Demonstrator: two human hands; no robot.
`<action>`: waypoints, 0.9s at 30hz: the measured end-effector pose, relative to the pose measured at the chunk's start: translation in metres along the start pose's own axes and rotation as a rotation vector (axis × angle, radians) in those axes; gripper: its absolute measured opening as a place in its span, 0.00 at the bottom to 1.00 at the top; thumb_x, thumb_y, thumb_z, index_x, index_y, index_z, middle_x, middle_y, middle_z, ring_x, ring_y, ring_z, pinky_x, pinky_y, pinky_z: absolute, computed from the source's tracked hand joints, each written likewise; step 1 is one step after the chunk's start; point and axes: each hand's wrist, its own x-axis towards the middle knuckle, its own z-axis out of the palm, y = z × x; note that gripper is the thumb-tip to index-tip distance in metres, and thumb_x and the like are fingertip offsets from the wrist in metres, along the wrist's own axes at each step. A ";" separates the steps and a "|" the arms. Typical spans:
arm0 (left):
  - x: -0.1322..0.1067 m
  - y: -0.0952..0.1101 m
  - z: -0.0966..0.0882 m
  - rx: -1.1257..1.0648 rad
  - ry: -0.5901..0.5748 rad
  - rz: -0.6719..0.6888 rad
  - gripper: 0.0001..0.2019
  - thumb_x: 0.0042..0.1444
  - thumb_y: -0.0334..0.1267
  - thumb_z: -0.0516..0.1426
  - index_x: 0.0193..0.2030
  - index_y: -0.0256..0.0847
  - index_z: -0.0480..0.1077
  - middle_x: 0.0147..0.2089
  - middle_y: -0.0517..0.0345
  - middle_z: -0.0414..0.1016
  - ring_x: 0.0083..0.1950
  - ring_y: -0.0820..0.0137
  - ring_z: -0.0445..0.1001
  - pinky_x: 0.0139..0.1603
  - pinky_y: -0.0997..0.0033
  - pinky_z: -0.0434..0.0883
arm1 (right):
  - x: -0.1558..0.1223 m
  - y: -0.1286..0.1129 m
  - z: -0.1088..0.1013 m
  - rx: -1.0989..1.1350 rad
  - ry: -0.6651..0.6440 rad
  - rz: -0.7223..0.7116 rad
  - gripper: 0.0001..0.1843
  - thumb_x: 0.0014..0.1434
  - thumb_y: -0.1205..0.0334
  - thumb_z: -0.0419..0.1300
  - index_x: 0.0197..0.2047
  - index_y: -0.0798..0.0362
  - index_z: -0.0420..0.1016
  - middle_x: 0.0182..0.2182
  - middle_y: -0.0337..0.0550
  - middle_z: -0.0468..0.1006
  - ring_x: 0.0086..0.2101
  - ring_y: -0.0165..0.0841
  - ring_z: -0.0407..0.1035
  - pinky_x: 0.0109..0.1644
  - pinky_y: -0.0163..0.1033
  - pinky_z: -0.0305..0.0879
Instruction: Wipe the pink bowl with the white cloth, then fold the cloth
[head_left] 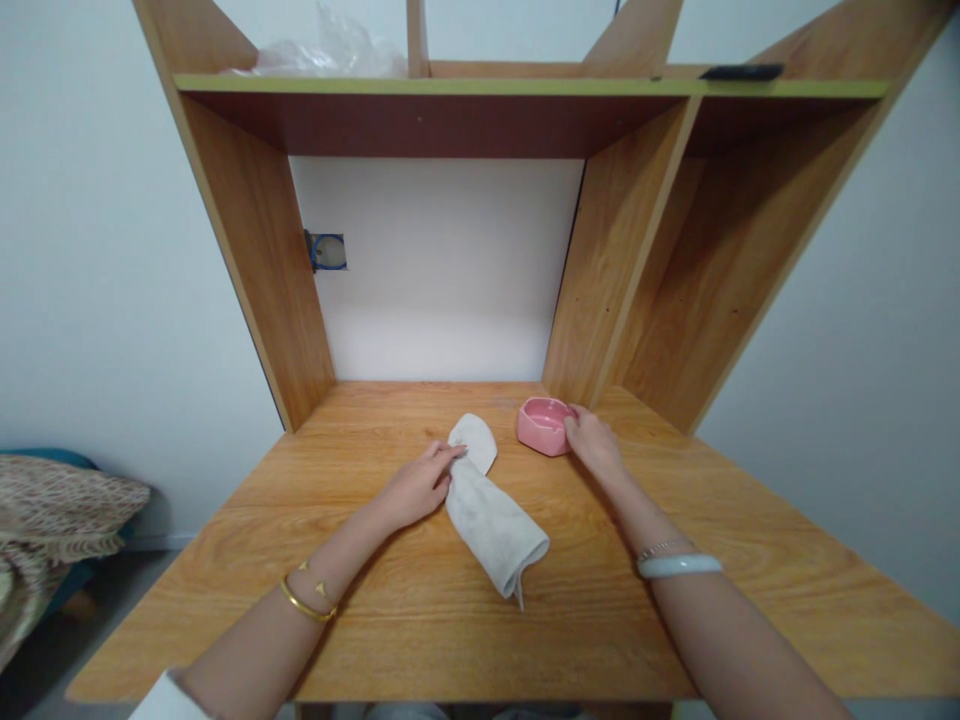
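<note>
A light grey cloth [495, 525] lies loosely folded on the wooden desk, its near end curled open. My left hand [420, 485] pinches its far left part between thumb and fingers. Beyond those fingertips shows a paler, rounded flap [476, 440]; whether it belongs to the cloth is unclear. To the right, a pink, many-sided ashtray [538, 435] with a notched rim rests upright on the desktop. My right hand [592, 440] grips its right side, fingers partly hidden behind the rim. A small gap separates the ashtray from the cloth.
The wooden desktop [375, 610] runs back to a white panel with a socket opening [328, 252]. Upright boards and a shelf [435, 88] frame it. Up there are a clear plastic bag [330, 50] and a black object [742, 72]. A patterned fabric [67, 500] lies at left.
</note>
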 end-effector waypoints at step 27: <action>0.005 -0.007 -0.016 0.095 0.541 -0.119 0.06 0.45 0.35 0.56 0.33 0.42 0.65 0.45 0.56 0.65 0.49 0.64 0.60 0.51 0.62 0.55 | -0.041 -0.050 0.011 0.900 -0.909 -0.609 0.36 0.48 0.31 0.41 0.36 0.56 0.68 0.26 0.42 0.70 0.26 0.29 0.64 0.30 0.35 0.60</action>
